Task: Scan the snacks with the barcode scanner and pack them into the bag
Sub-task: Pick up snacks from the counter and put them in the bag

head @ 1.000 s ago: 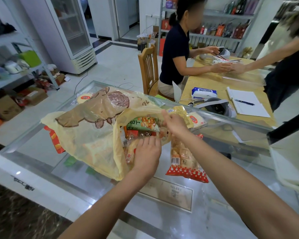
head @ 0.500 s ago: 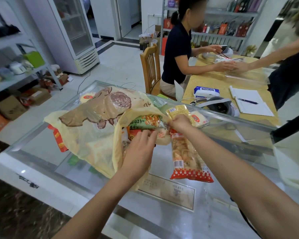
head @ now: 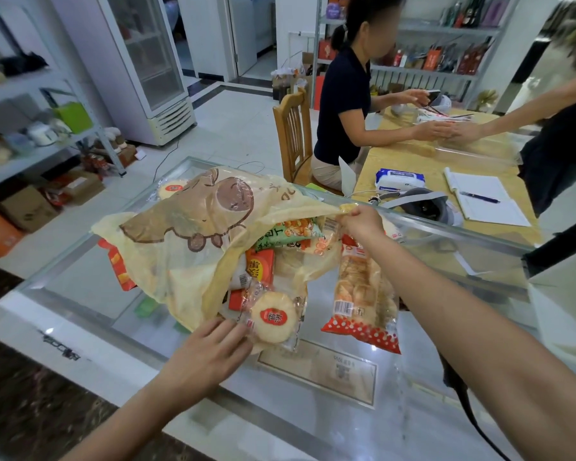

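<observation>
view: head | person: two arms in frame | left hand [head: 210,347]: bare | right hand [head: 363,222]: bare | fingers [head: 228,329]: bare, nails too small to tell | left forearm [head: 153,399]: bare, slim | right forearm [head: 463,314]: bare, broad near the lens

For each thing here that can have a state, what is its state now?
bag, lying on the glass counter, mouth held open
right hand, pinches the bag's upper rim
left hand, on the bag's lower rim, grip unclear
round cracker packet, sealed, at the bag's mouth
long snack packet, sealed, outside the bag
fridge door, shut
notebook, open, pen on it
</observation>
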